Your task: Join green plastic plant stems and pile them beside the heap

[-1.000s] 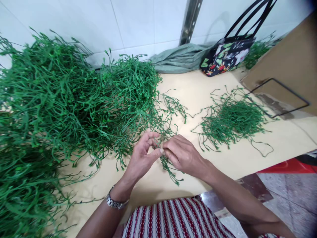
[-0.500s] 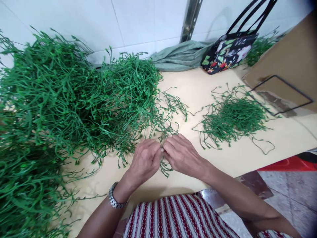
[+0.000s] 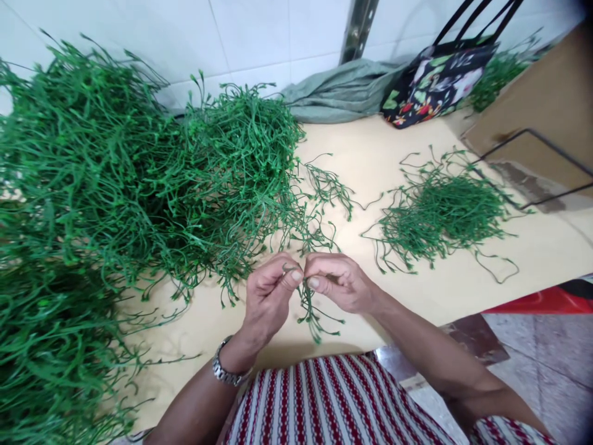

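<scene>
My left hand (image 3: 272,295), with a metal watch on its wrist, is closed, thumb and forefinger pinching a thin green plastic flower stem. Its fingertips meet those of my right hand (image 3: 340,284), which pinches the same stem piece. Just below the fingertips a few green stem ends (image 3: 317,324) hang down over the table edge side nearest me. A large heap of green plastic stems (image 3: 139,167) fills the left, reaching close to my left hand. To the right of my hands lies a smaller, flatter pile of stems (image 3: 449,213). The exact joint between the fingertips is hidden.
Loose stems (image 3: 328,188) lie on the pale tabletop (image 3: 352,142) beyond my hands. Against the tiled wall are a grey-green cloth (image 3: 343,93) and a floral bag (image 3: 435,83). A cardboard box (image 3: 542,111) with a black wire frame (image 3: 556,137) stands at the right.
My hands have turned so that the thumbs now show, with fingertips still together. More of the stem ends show below them. The view has shifted slightly.
</scene>
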`<state>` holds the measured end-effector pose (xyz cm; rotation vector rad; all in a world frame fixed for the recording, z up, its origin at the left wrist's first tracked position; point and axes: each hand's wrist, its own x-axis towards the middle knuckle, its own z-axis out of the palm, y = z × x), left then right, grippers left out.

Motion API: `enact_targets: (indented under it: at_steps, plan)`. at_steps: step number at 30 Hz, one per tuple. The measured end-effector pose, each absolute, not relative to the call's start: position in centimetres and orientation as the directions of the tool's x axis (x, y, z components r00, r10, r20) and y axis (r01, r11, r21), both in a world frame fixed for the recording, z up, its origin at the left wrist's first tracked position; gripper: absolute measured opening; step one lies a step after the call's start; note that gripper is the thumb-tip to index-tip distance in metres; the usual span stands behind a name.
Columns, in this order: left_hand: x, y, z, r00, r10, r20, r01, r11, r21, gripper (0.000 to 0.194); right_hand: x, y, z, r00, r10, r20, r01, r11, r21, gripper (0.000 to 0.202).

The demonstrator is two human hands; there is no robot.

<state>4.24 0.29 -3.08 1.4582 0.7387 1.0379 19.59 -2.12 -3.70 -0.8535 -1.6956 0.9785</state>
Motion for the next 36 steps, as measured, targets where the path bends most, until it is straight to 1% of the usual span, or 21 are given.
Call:
enact_targets:
  at_steps: [4, 6, 7, 9, 11, 13, 15, 17, 19, 20, 21, 22, 24, 25, 26, 27, 29, 30, 32, 34, 36]
  plan:
    - [4.9, 0.5, -2.9, 0.275, 0.951, 0.141, -0.326, -0.046, 0.944, 0.017, 18.9, -2.6, -3.7, -0.245, 0.876, 0.415, -0.04, 0.418, -0.907, 0.02]
    - [4.9, 1.0, -2.5, 0.227, 0.965, 0.133, -0.361, -0.043, 0.932, 0.018, 18.9, -2.9, -3.3, -0.255, 0.867, 0.428, -0.046, 0.431, -0.901, 0.021]
    - [4.8, 1.1, -2.4, 0.246, 0.961, 0.127, -0.341, -0.037, 0.939, 0.018, 19.2, -3.0, -3.0, -0.254, 0.863, 0.437, -0.022, 0.446, -0.895, 0.021]
    - [4.4, 1.4, -2.2, 0.334, 0.937, 0.106, -0.264, -0.014, 0.964, 0.017, 20.8, -3.1, -2.2, -0.222, 0.859, 0.462, 0.085, 0.489, -0.868, 0.018]
    - [4.0, 1.6, -2.4, 0.396, 0.916, 0.073, -0.203, 0.01, 0.979, 0.017, 23.8, -3.4, -1.5, -0.159, 0.868, 0.47, 0.255, 0.496, -0.83, 0.011]
    - [3.6, 1.7, -2.8, 0.415, 0.909, 0.044, -0.166, 0.028, 0.986, 0.018, 27.9, -3.6, -1.5, -0.042, 0.893, 0.448, 0.474, 0.413, -0.778, 0.007]
    - [3.3, 1.8, -3.2, 0.448, 0.894, 0.01, -0.119, 0.048, 0.992, 0.019, 32.1, -3.8, -2.2, 0.13, 0.894, 0.429, 0.72, 0.213, -0.661, 0.009]
    - [3.3, 1.8, -3.5, 0.467, 0.884, -0.002, -0.086, 0.048, 0.995, 0.022, 35.3, -3.7, -3.5, 0.193, 0.885, 0.425, 0.919, -0.011, -0.395, 0.012]
    - [3.4, 1.7, -3.5, 0.467, 0.884, 0.009, -0.054, 0.019, 0.998, 0.023, 36.8, -3.5, -4.5, 0.181, 0.882, 0.435, 0.982, -0.138, -0.129, 0.014]
    - [3.5, 1.7, -3.4, 0.47, 0.882, 0.018, -0.032, -0.003, 0.999, 0.024, 36.6, -3.3, -4.7, 0.162, 0.878, 0.45, 0.986, -0.157, -0.05, 0.017]
    - [3.5, 1.6, -3.2, 0.476, 0.879, 0.03, -0.008, -0.03, 1.0, 0.025, 35.9, -3.2, -4.6, 0.143, 0.866, 0.478, 0.989, -0.149, -0.025, 0.019]
    - [3.6, 1.6, -3.1, 0.483, 0.875, 0.046, 0.017, -0.062, 0.998, 0.025, 34.7, -3.1, -4.3, 0.124, 0.851, 0.511, 0.992, -0.11, -0.057, 0.02]
    - [3.8, 1.5, -2.8, 0.5, 0.861, 0.089, 0.058, -0.135, 0.989, 0.026, 31.2, -3.1, -2.8, 0.072, 0.823, 0.563, 0.971, 0.072, -0.23, 0.02]
    - [3.9, 1.4, -2.6, 0.511, 0.852, 0.111, 0.075, -0.173, 0.982, 0.025, 29.1, -3.0, -1.9, 0.026, 0.838, 0.546, 0.911, 0.205, -0.359, 0.02]
    - [4.0, 1.4, -2.5, 0.521, 0.843, 0.134, 0.089, -0.21, 0.974, 0.025, 27.1, -3.0, -1.1, -0.069, 0.857, 0.51, 0.816, 0.343, -0.466, 0.022]
    - [4.1, 1.3, -2.4, 0.528, 0.835, 0.154, 0.099, -0.241, 0.966, 0.024, 25.2, -2.9, -0.4, -0.173, 0.877, 0.448, 0.755, 0.411, -0.512, 0.023]
    - [4.3, 1.1, -2.3, 0.525, 0.831, 0.186, 0.112, -0.284, 0.952, 0.024, 22.1, -2.7, 0.3, -0.356, 0.876, 0.327, 0.715, 0.48, -0.508, 0.024]
    - [4.3, 1.0, -2.3, 0.515, 0.834, 0.198, 0.122, -0.3, 0.946, 0.025, 21.1, -2.6, 0.2, -0.401, 0.877, 0.264, 0.723, 0.48, -0.497, 0.021]
    - [4.4, 0.8, -2.4, 0.485, 0.844, 0.23, 0.144, -0.336, 0.931, 0.026, 19.9, -2.5, -0.4, -0.411, 0.89, 0.199, 0.747, 0.454, -0.485, 0.021]
    - [4.4, 0.5, -2.6, 0.444, 0.85, 0.282, 0.146, -0.379, 0.914, 0.025, 19.6, -2.5, -1.2, -0.378, 0.899, 0.221, 0.745, 0.437, -0.504, 0.028]
    - [4.5, 0.1, -2.9, 0.389, 0.868, 0.307, 0.118, -0.378, 0.918, 0.023, 19.4, -2.6, -1.8, -0.347, 0.888, 0.303, 0.705, 0.46, -0.54, 0.031]
